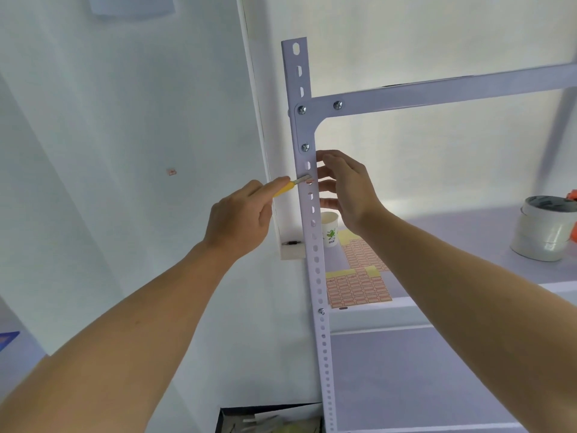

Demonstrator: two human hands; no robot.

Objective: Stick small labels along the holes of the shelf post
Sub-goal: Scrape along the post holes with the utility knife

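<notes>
Barely begun, it seems: one label point(309, 182) sits on the post point(316, 245), under a tool point(288, 186) gripped by the left hand point(239, 220). The right hand point(349, 189) waits beside it with fingers point(327, 175) loosely apart; the holes below are bare.

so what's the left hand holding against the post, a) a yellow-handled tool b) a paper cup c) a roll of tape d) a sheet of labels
a: the left hand grips a yellow-handled tool with its metal tip at the shelf post; the tape roll and paper cup stand on the shelf.
</notes>
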